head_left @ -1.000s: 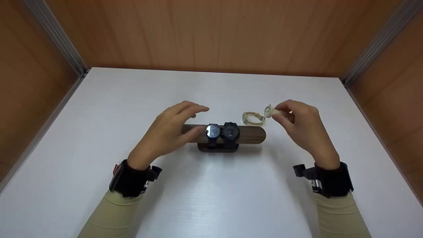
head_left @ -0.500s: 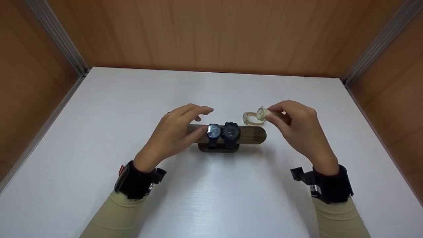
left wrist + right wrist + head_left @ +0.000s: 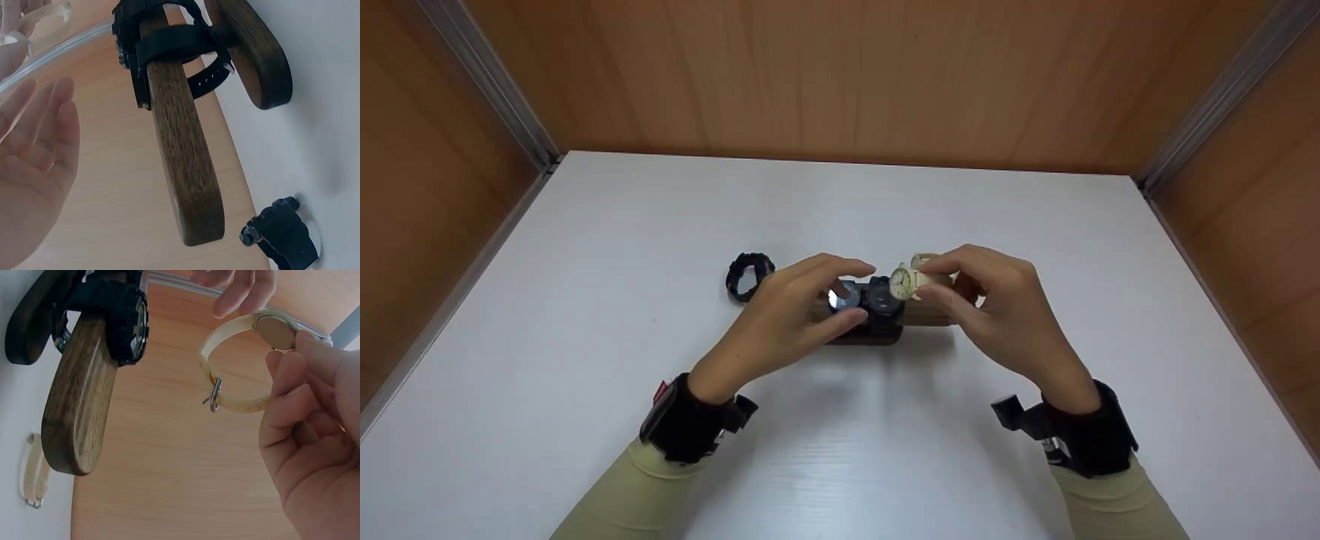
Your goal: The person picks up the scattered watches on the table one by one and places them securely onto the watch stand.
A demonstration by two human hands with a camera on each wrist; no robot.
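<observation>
A dark wooden watch stand (image 3: 870,337) sits mid-table with a blue-faced watch (image 3: 844,296) and a black watch (image 3: 883,300) strapped round its bar. My right hand (image 3: 922,279) pinches a cream watch (image 3: 903,283) by its case, held just above the bar's right part. In the right wrist view the cream watch (image 3: 270,332) hangs as a buckled loop beside the bar's end (image 3: 79,410). My left hand (image 3: 855,292) hovers over the bar's left part with fingers straight, holding nothing. In the left wrist view its palm (image 3: 34,163) stays apart from the bar (image 3: 180,140).
A black watch (image 3: 748,274) lies on the white table (image 3: 840,450) left of the stand, also in the left wrist view (image 3: 281,233). A second cream watch (image 3: 31,475) lies on the table behind the stand. Wooden walls (image 3: 840,75) close three sides.
My right hand carried the cream watch left and nearer, from beside the other cream watch to over the bar's right part. My left hand shifted right, uncovering the black watch on the table.
</observation>
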